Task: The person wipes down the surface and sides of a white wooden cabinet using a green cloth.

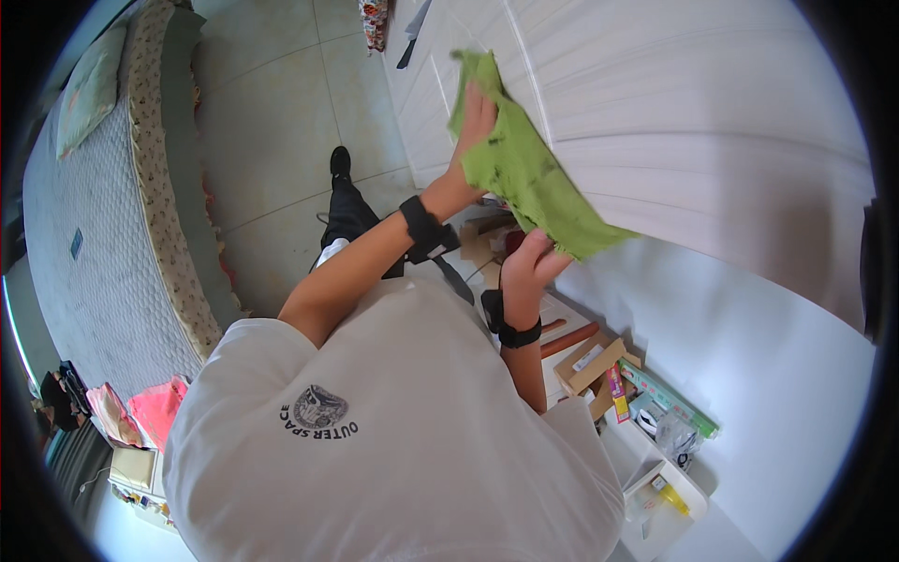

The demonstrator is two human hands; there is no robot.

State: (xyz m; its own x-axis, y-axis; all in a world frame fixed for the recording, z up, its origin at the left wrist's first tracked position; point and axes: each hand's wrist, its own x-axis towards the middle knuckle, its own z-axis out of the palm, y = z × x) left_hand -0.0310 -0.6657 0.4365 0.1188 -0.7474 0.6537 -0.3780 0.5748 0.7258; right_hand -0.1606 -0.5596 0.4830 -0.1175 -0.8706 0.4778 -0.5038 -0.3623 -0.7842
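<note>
A green cloth (534, 178) with dark smudges and ragged edges is spread between my two hands, in front of a white panelled surface (646, 94). My left hand (476, 122) has hold of its upper left part, fingers pointing up along the fabric and partly covered by it. At the lower edge, my right hand (538, 262) grips the cloth with the thumb on top; its other fingers are partly hidden. I cannot tell whether the cloth touches the white surface. Black straps with small devices circle both wrists.
To the left stands a bed (103, 253) with a quilted cover and a pillow (94, 94). A tiled floor (272, 94) lies between bed and white surface. An open cardboard box (595, 365) and a white shelf unit (646, 450) with small packages are at lower right.
</note>
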